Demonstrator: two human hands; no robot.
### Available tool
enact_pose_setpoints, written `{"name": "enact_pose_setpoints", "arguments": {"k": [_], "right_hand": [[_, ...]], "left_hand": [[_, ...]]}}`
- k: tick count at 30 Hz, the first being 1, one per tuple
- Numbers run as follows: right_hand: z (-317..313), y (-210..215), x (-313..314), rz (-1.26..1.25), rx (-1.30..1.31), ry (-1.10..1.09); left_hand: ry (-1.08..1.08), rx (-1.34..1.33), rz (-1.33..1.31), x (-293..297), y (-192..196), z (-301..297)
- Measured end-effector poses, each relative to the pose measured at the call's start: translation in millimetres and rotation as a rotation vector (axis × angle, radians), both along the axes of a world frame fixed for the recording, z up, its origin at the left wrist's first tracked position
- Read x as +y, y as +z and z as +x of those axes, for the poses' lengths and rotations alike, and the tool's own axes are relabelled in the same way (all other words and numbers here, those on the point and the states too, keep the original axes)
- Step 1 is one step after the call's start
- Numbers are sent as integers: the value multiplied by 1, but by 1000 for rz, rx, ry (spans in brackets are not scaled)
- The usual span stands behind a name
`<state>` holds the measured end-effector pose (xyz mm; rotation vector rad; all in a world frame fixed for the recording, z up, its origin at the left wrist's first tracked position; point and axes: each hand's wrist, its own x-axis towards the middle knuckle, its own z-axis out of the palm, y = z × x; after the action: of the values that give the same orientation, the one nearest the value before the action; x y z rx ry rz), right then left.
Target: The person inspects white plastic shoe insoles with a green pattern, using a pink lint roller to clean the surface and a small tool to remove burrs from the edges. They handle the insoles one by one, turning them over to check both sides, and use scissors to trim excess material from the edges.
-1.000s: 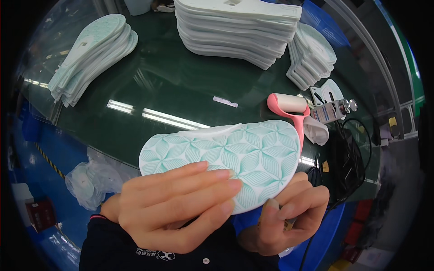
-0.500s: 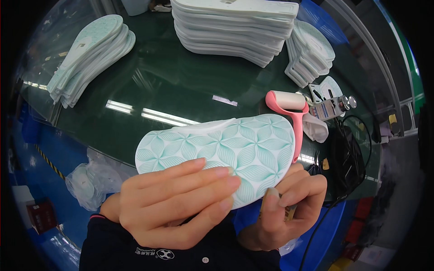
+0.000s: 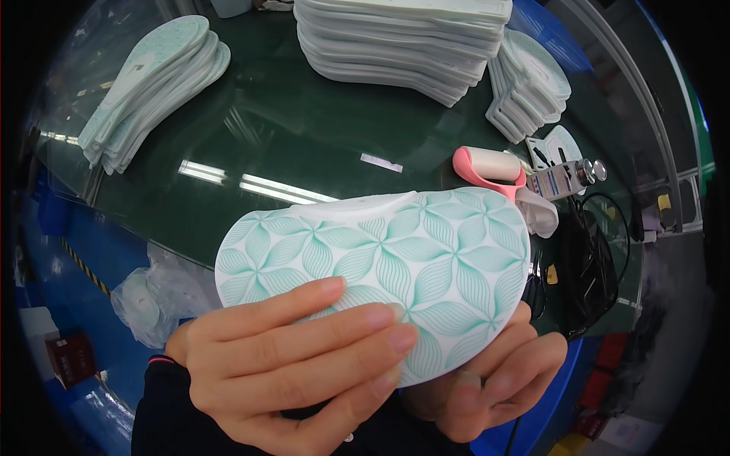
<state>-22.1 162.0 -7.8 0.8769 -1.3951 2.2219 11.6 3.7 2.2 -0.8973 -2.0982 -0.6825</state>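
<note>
A white moulded panel (image 3: 372, 254) with a green leaf pattern and rounded ends is held up in front of me, above the near table edge. My left hand (image 3: 281, 368) holds it, fingers laid across its patterned face and thumb out of sight behind. At the lower right rim is my right hand (image 3: 498, 380), with its fingers curled and the thumb drawn in. The thumb tip is smeared, and whatever the right fingers pinch cannot be made out.
On the dark green table (image 3: 266, 137) stand a left stack (image 3: 152, 87), a tall middle stack (image 3: 399, 53) and a right stack (image 3: 528, 83) of similar panels. At right lie a pink-handled lint roller (image 3: 494, 166), a bottle (image 3: 553, 182), scissors (image 3: 537, 285) and a black bag (image 3: 589, 277).
The panel has come closer and its right end has swung further right, covering the lint roller's handle. My right hand has shifted down and right; the small brownish thing at its fingers is now hidden.
</note>
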Motion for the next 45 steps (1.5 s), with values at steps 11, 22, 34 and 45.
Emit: {"name": "enact_pose_setpoints", "arguments": {"k": [11, 22, 34, 45], "right_hand": [[-3, -1, 0, 18, -13, -69], [0, 3, 12, 369, 33, -114], [-4, 4, 12, 4, -30, -40], [2, -3, 8, 5, -42, -207]], "left_hand": [[-119, -17, 109, -1, -9, -13], [-193, -21, 127, -3, -11, -20], [-349, -248, 238, -17, -5, -21], [-351, -241, 259, -17, -8, -19]]}}
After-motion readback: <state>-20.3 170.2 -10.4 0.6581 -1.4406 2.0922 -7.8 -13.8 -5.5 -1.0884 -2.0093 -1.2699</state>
